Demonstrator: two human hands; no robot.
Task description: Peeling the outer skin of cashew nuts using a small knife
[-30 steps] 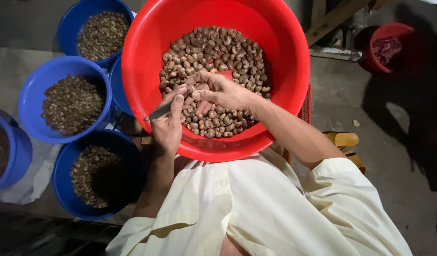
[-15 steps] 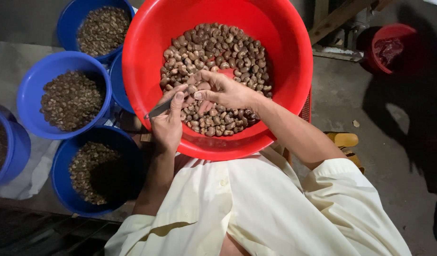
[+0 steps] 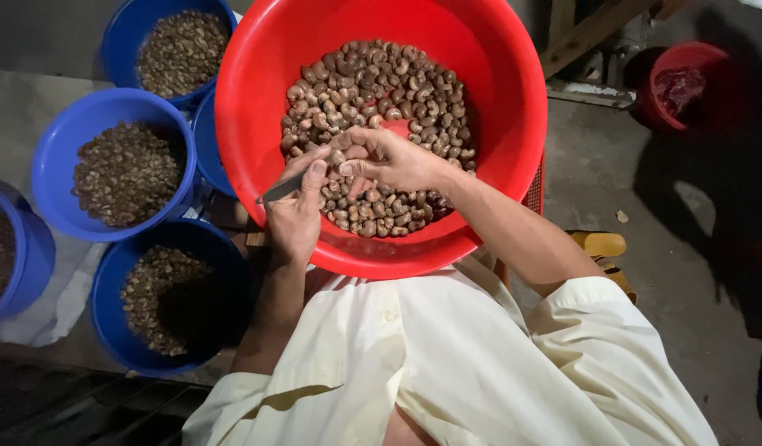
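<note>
Head view: left hand gripping blade, right hand pinching nut over red basin. Could nick a fingertip if blade slips off the shell.

No packages, labels, signs or screens are to be seen anywhere in this view; nothing printed or lit is shown.
</note>
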